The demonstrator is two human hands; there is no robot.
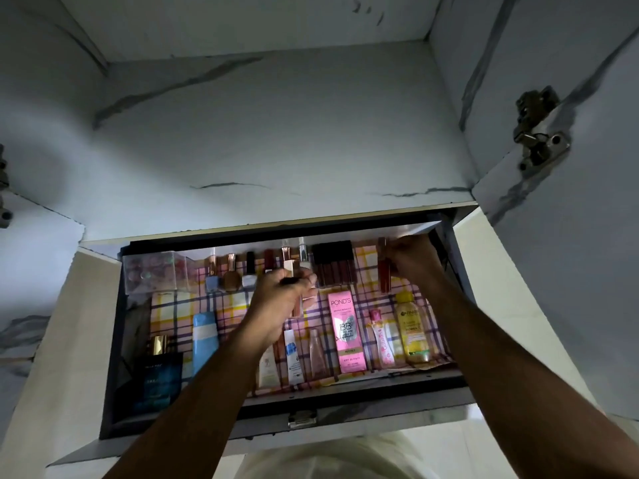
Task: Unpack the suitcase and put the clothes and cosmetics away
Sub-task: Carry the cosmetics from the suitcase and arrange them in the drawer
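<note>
An open dark drawer (114,357) in a wardrobe is lined with checked paper and holds many cosmetics. My left hand (276,305) hovers over the middle, its fingers curled round a thin dark pencil-like stick (290,280). My right hand (411,257) reaches to the back right and pinches a red lip gloss tube (383,271), which stands upright. A pink Pond's BB cream box (345,330), a yellow Garnier bottle (411,326) and a blue perfume box (157,378) lie in the drawer.
A clear plastic box (152,274) of small items sits back left. Nail polishes (230,276) and a row of dark lipsticks (333,264) line the back. Open wardrobe doors with metal hinges (537,133) flank the shelf (276,133) above the drawer.
</note>
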